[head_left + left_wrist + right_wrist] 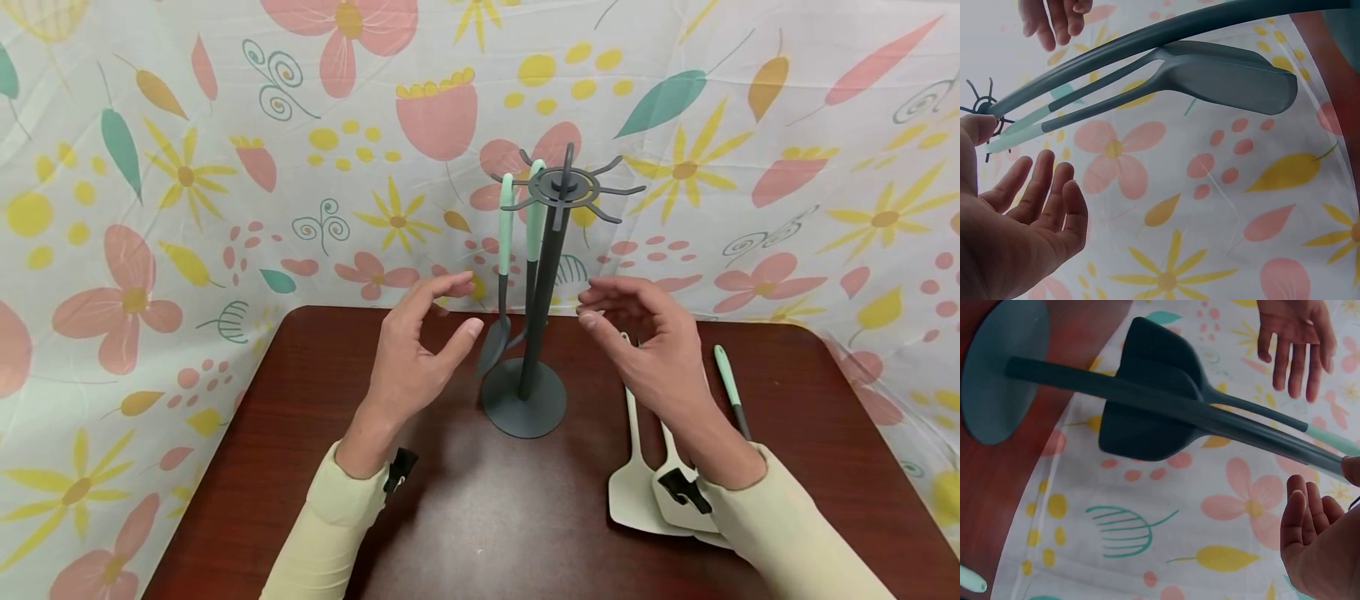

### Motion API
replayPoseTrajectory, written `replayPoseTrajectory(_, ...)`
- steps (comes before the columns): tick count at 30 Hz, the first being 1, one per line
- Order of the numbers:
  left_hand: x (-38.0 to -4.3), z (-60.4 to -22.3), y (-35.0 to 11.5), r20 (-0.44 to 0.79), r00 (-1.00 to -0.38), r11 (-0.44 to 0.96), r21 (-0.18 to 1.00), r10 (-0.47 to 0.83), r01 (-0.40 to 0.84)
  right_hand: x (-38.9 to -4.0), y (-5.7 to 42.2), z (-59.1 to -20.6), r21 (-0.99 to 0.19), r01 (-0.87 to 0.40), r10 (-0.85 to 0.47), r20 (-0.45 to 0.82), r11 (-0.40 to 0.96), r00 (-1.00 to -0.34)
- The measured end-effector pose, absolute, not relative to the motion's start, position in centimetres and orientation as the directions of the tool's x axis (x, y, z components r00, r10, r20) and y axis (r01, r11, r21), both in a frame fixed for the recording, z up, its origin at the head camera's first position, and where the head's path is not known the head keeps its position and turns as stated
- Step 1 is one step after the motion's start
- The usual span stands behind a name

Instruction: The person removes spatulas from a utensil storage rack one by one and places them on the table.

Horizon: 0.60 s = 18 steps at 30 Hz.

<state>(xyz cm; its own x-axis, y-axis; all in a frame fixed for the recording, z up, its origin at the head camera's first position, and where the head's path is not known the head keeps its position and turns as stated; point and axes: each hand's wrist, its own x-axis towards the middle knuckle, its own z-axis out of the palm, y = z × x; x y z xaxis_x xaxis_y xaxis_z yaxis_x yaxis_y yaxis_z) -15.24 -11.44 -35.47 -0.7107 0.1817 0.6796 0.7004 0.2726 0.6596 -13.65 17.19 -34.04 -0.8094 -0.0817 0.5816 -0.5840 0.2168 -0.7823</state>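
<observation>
A dark grey utensil stand [547, 292] with a round base and a ring of hooks on top stands on the table. From its left hooks hang two spatulas with mint handles; one handle [505, 242] is nearer the left hand, and a broad dark blade [1235, 84] shows in the left wrist view. My left hand [412, 354] is held in the air left of the stand, fingers loosely bent, thumb apart, holding nothing. To the right of the post hovers my right hand [660, 354], likewise holding nothing, its fingers turned toward the stand. Neither hand touches the stand in the head view.
Beneath the right forearm, cream turners [636, 498] lie on the dark red-brown table [450, 533], partly hidden by the sleeve. Beside them lies another utensil with a mint handle [726, 373]. A flower-patterned cloth [247, 192] hangs behind and around the table.
</observation>
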Motion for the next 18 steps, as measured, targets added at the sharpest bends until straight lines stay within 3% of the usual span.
replayPoseTrajectory(18, -15.6, -34.1, -11.0, 0.706, -0.689, 0.264, 0.641, 0.166, 0.721, -14.8, 14.5, -33.3, -0.779, -0.594, -0.072, 0.593, 0.202, -0.802)
